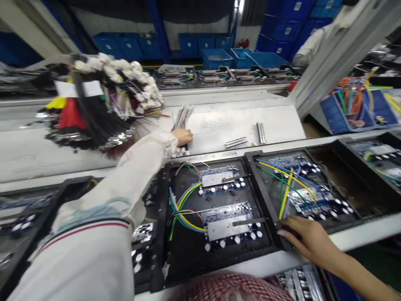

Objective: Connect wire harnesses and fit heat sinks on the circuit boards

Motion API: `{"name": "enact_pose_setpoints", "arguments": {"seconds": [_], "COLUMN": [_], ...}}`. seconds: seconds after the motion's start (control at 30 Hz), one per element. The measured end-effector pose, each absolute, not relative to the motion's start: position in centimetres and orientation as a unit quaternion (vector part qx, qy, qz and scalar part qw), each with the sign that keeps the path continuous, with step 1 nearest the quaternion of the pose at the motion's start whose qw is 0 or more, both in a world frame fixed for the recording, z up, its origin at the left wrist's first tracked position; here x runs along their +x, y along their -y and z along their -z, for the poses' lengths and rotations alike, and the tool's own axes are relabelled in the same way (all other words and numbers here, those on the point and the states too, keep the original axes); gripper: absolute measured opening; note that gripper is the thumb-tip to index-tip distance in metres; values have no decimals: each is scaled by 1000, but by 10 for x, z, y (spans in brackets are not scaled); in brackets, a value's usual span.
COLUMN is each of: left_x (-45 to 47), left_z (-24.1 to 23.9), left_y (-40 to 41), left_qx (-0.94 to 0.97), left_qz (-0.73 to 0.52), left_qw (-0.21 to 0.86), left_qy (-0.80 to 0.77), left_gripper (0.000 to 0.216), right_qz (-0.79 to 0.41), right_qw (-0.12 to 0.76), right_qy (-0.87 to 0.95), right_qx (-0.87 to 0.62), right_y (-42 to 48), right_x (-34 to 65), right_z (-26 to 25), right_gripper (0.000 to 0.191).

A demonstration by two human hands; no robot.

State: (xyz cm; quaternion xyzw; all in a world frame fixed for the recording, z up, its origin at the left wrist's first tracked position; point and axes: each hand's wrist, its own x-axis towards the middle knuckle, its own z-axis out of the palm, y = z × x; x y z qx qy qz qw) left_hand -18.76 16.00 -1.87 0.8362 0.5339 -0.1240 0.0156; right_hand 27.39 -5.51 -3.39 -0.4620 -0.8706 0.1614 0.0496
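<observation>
My left hand (182, 136) reaches far forward over the white bench and closes on a bundle of thin grey cables (181, 118) lying there. Its white sleeve crosses above a black tray. My right hand (308, 240) rests with fingers stretched out on the near edge of a black tray (269, 196), beside a blue circuit board with yellow, green and blue wires (290, 184). In front of me, the middle tray holds two blue circuit boards (227, 219) with silver plates and looped wires.
A big heap of black, red and yellow wire harnesses with white connectors (100, 100) lies at the left of the bench. Small metal parts (247, 138) lie on the white surface. A blue bin of coloured wires (357, 106) stands right. Blue crates and another person in white (313, 42) are behind.
</observation>
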Motion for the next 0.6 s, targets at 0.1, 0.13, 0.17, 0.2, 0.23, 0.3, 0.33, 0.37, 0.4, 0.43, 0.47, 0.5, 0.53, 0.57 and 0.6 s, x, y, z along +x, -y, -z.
{"name": "enact_pose_setpoints", "arguments": {"seconds": [0.1,0.13,0.17,0.2,0.23,0.3,0.33,0.37,0.4,0.43,0.47,0.5,0.53,0.57,0.6], "left_x": [-192,-194,-196,-199,-202,-207,-208,-209,-210,-212,-214,-216,-218,-218,-216], "left_z": [22,20,16,11,4,-11,-20,-27,-33,-38,-41,-41,-39,-36,-32], "left_y": [-170,-170,-169,-167,-163,-154,-148,-142,-137,-133,-131,-132,-134,-138,-142], "left_qx": [860,867,870,866,850,770,726,693,685,700,730,770,807,835,852], "left_qz": [125,119,106,92,63,-59,-129,-186,-218,-222,-203,-167,-122,-77,-40], "left_qw": [14,9,-2,-15,-35,-80,-97,-112,-123,-133,-138,-136,-123,-103,-81], "left_qy": [-494,-484,-482,-491,-521,-630,-668,-687,-684,-666,-637,-601,-564,-535,-516], "left_gripper": [18,27,40,53,63,69,67,65,62,59,56,54,52,49,46], "right_qz": [-288,-312,-332,-347,-362,-392,-403,-411,-415,-415,-412,-410,-409,-411,-415], "right_qw": [78,80,81,83,85,93,97,101,104,106,108,109,111,112,113], "right_qy": [826,809,794,780,768,741,730,722,718,717,717,717,715,712,709], "right_qx": [-479,-492,-503,-513,-522,-537,-544,-547,-549,-550,-551,-553,-556,-558,-559], "right_y": [57,55,53,51,50,50,51,52,53,54,54,54,55,55,56], "right_x": [265,262,259,257,257,256,256,255,255,254,253,252,250,248,245], "right_z": [38,38,38,38,38,38,38,38,39,39,39,39,39,40,40], "right_gripper": [37,36,36,36,36,36,36,36,35,35,34,33,33,32,31]}}
